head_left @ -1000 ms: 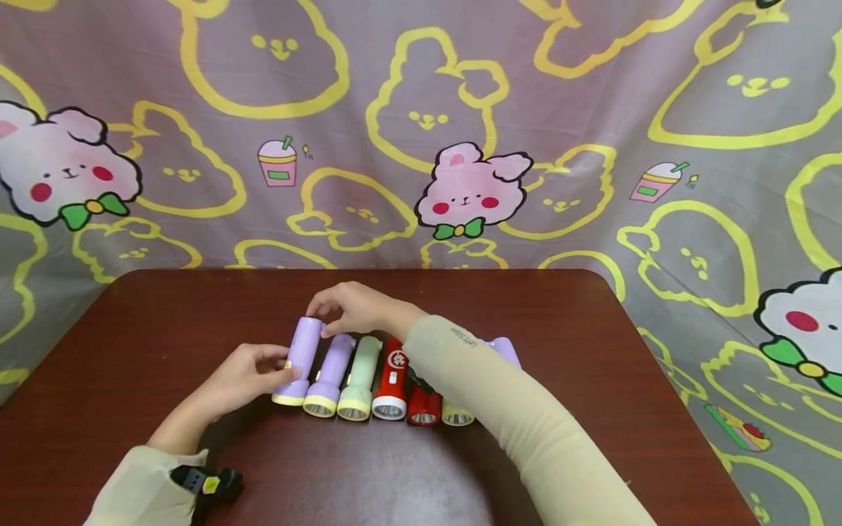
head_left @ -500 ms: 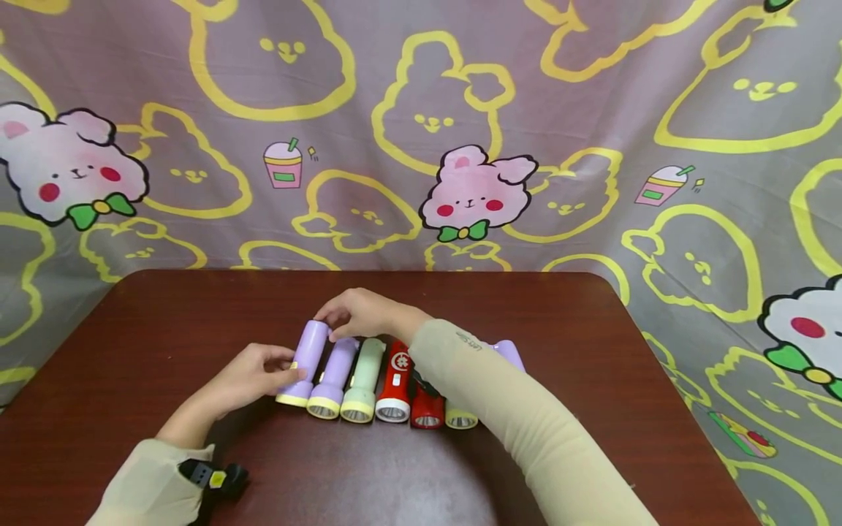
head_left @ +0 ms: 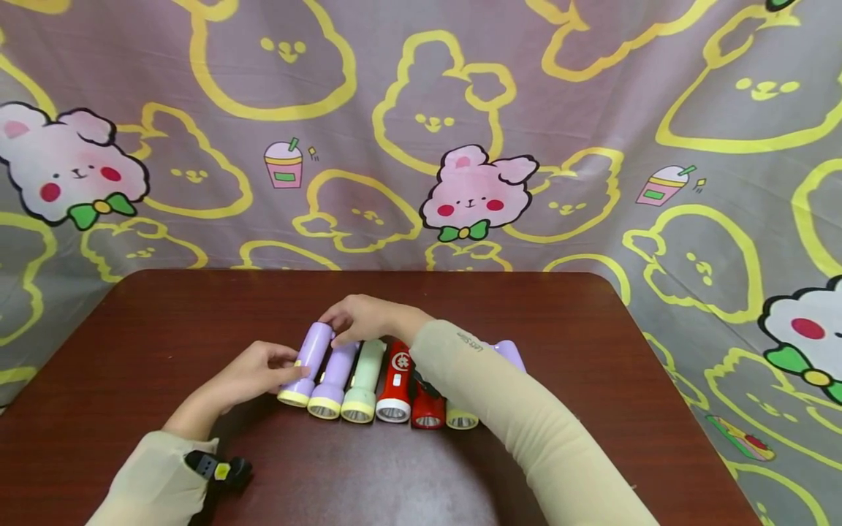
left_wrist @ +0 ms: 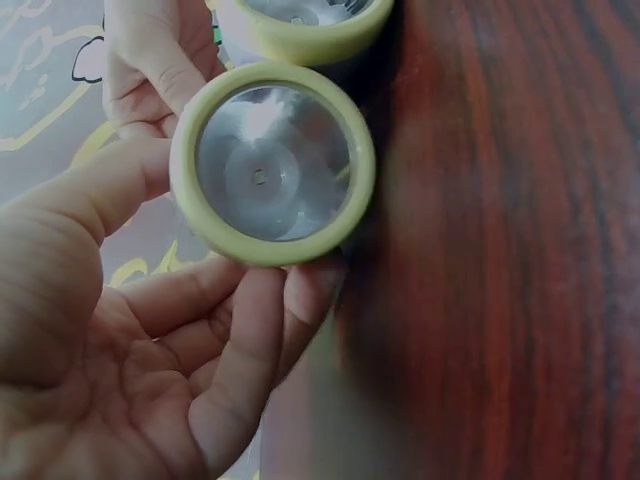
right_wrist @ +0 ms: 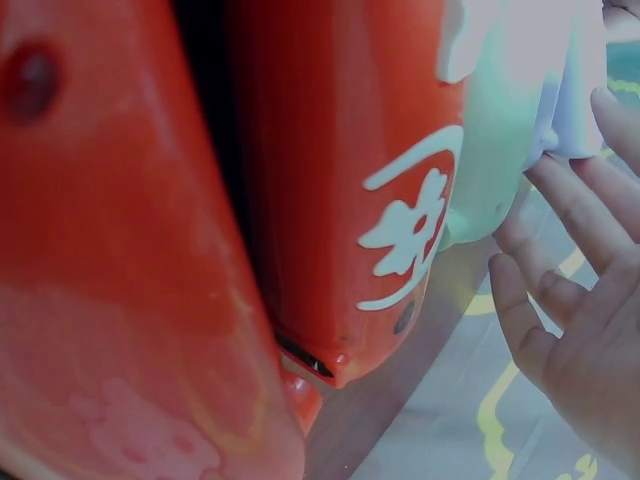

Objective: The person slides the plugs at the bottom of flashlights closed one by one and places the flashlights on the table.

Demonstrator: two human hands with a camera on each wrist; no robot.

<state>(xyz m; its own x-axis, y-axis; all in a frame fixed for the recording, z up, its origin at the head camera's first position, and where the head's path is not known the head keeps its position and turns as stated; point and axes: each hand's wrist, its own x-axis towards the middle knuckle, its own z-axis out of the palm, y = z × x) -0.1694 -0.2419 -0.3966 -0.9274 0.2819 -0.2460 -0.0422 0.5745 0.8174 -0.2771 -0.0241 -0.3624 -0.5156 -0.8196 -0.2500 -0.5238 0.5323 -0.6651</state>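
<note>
Several flashlights lie side by side in a row, lenses toward me. At the left end is a purple flashlight [head_left: 314, 351] with a yellow rim, slightly tilted. My left hand [head_left: 253, 376] grips it near its head, thumb and fingers around the body; its round lens [left_wrist: 275, 165] faces the left wrist camera. My right hand [head_left: 368, 321] reaches over the row and pinches its tail end. Beside it lie a second purple flashlight [head_left: 335, 376], a pale green flashlight [head_left: 364, 380] and a red flashlight [head_left: 396, 383] with a white rim, its flower emblem [right_wrist: 410, 230] close in the right wrist view.
Farther right are a dark red flashlight [head_left: 427, 410], a yellow-rimmed flashlight [head_left: 462, 418] and another purple one [head_left: 508, 352], partly hidden by my right sleeve [head_left: 500, 394]. They lie on a brown table [head_left: 368, 482]. A patterned curtain [head_left: 368, 270] hangs behind.
Both hands have shifted slightly right with the leftmost purple flashlight, bringing it closer to the second purple one. The other flashlights keep their places; the head view has shifted a little.
</note>
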